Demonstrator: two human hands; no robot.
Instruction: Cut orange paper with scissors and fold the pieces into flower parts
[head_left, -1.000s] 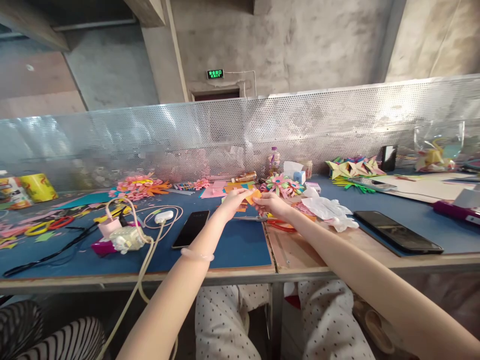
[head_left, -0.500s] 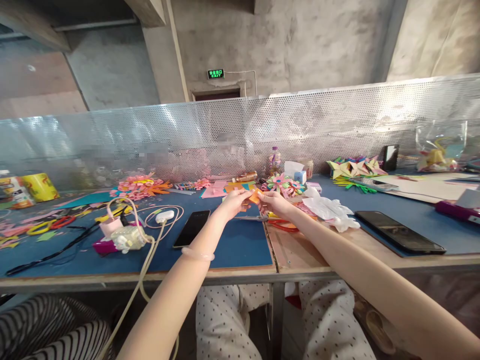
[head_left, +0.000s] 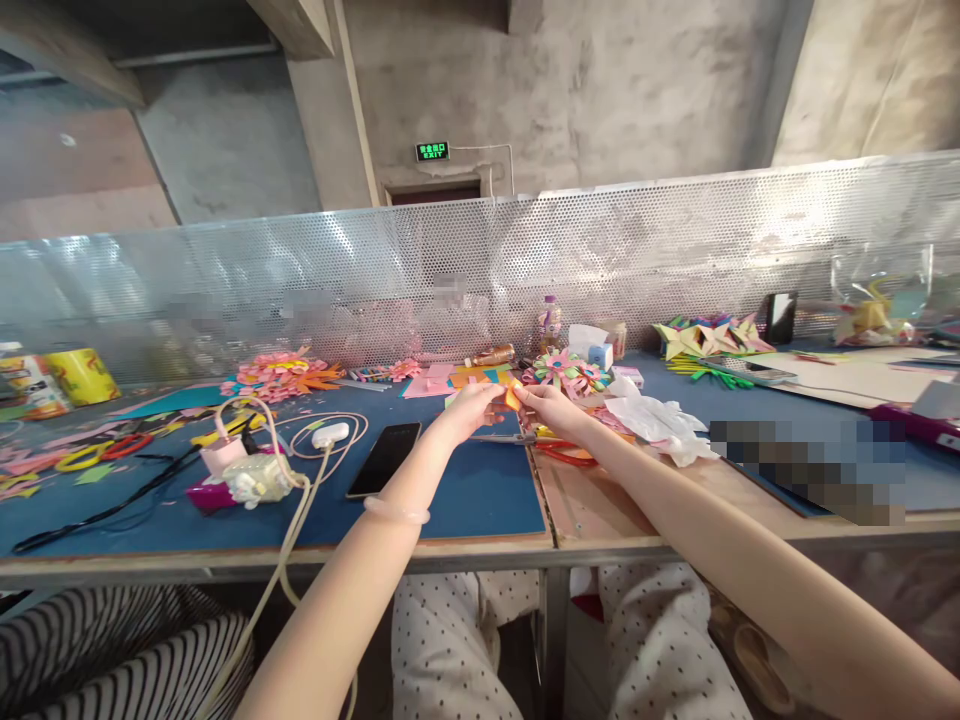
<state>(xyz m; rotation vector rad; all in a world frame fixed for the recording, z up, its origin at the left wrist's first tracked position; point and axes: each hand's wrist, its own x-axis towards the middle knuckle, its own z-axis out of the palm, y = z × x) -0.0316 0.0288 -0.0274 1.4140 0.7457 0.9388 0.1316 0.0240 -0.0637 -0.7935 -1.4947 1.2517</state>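
Between my two hands, above the table, is a small piece of orange paper (head_left: 513,396). My left hand (head_left: 472,408) grips its left side, fingers curled, and a pale bracelet circles that wrist. On the right side my right hand (head_left: 551,406) pinches the same paper with thumb and fingers. Just below the hands lie scissors with red-orange handles (head_left: 566,452), their blades pointing left. Behind them are loose sheets of pink paper (head_left: 433,381) and a pink and green paper flower (head_left: 568,372). The fingertips are partly hidden behind the paper and hands.
A black phone (head_left: 385,460) lies left of my hands, near a power strip (head_left: 255,478) with white cables. Crumpled white tissue (head_left: 658,420) sits to the right. A perforated metal screen (head_left: 360,270) runs along the table's back. A person's striped clothing (head_left: 127,655) shows at lower left.
The orange paper has turned between my fingers and shows a narrower face now. Both hands stay in nearly the same place. The striped clothing at lower left has shifted slightly right.
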